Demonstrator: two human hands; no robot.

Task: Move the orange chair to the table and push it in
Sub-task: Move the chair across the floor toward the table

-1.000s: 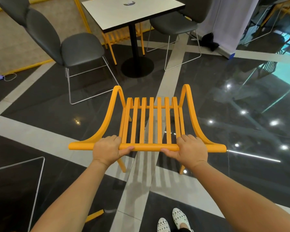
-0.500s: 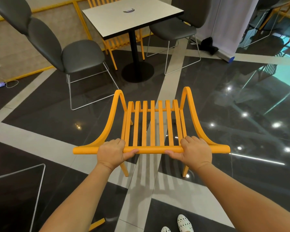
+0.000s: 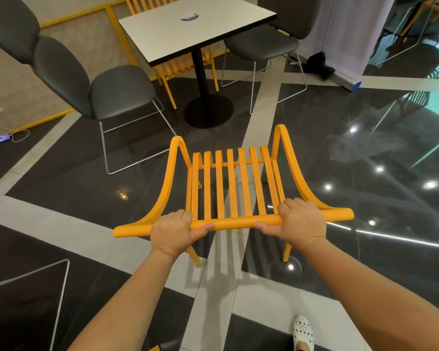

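Looking straight ahead, you've got open glossy dark floor between the orange chair and the table, which sits off at about 12 o'clock. That near table edge is bare on your side, with the black pedestal base under it. Flanking the gap: a grey chair at 10 o'clock and another grey chair at 1 o'clock, both on thin wire legs, so the lane is kinda narrow. A second orange slatted chair is tucked in on the far side of the table.

Your left hand and right hand are both wrapped tight round the chair's top rail, thumbs underneath, one either side of the slats. The chair faces away from you, seat end pointing at the table, back legs showing just below your hands.

Floor is shiny black tile with pale grey bands crossing under the chair, lots of ceiling-light glare at 3 o'clock. There's a small dark thing on the tabletop, can't tell what. Your white shoe pokes in at 5 o'clock.
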